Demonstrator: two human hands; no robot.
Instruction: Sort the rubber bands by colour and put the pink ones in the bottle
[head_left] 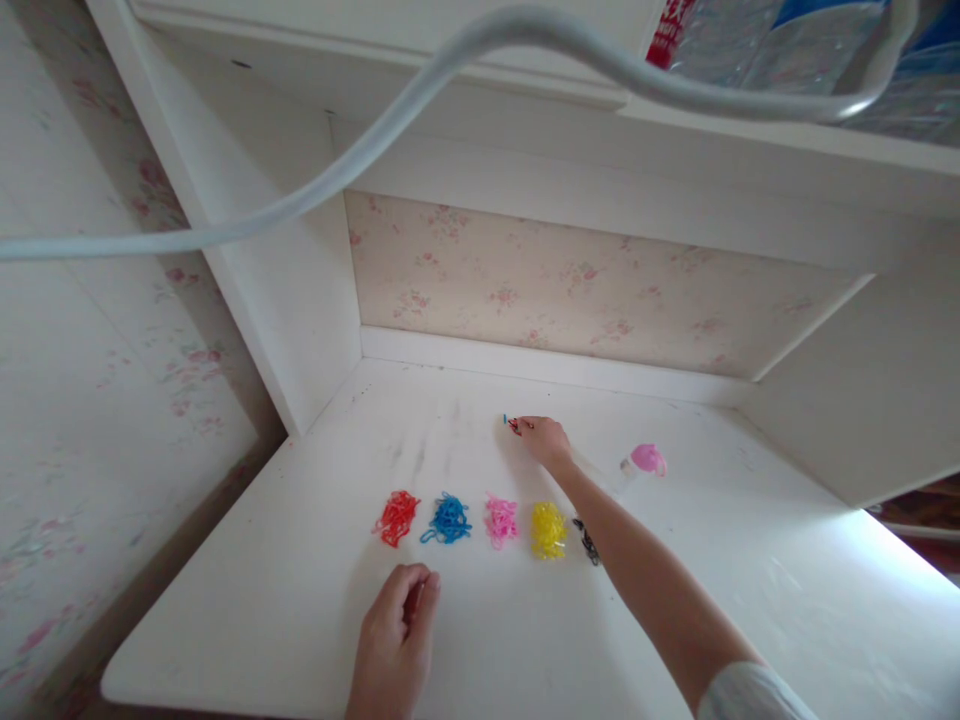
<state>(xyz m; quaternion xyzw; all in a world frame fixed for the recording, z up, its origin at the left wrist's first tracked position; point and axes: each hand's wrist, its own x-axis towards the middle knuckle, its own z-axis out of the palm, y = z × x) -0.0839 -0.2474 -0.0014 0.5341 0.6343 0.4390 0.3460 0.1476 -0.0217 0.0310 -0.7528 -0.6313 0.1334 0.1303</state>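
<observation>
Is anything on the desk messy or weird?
Yes, dark smudges mark the white tabletop beyond the red pile and blue pile. They look odd because the surface is so pale. Nothing else stands out.

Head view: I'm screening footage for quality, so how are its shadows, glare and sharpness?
In the head view, a soft shadow falls on the desk beside the right hand; a pale sheen lies on the desk's right side, and a glint on the white cable; the small pieces at that hand are too small to make out clearly.
</observation>
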